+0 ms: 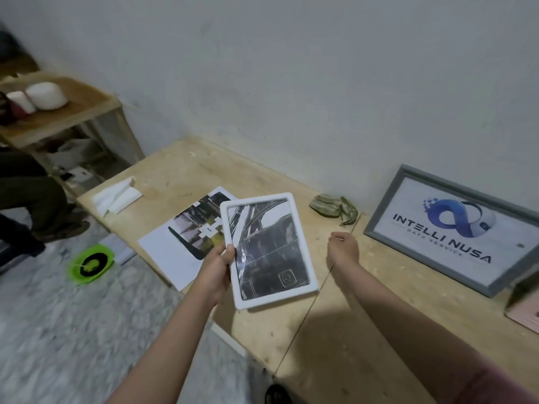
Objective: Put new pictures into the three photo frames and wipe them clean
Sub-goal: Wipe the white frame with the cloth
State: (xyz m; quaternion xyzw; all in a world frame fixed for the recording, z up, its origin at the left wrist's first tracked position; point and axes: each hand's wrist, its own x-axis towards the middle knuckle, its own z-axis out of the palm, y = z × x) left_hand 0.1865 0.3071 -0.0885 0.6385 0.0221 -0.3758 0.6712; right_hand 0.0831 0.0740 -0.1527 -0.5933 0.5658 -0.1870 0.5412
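White frame (268, 250) held up over the wooden table (364, 330), tilted, dark picture behind the glass facing up. Gripped at its left edge by the left hand (214, 272), thumb curled over the front rim, fingers hidden behind. Right hand (343, 248) in the air just right of the frame, not touching it, fingers loosely curled with nothing in them. Under and left of the frame, flat on the table, a white sheet (172, 252) with a printed photo (198, 225) on top, partly covered by the frame. Further left near the table's edge, a folded white cloth (116, 196). Beyond the right hand, near the wall, a crumpled green rag (335, 208), lying apart from both hands. To the right, a grey frame (455, 228) leaning against the wall, showing a blue logo and the words INTELLI NUSA. At the far right edge, a pink corner (522, 313), possibly a third frame, too cut off to tell. On the floor to the left, a green round object (91, 263). Further back, a wooden shelf (58, 112) with a white rounded container (46, 96) on it.
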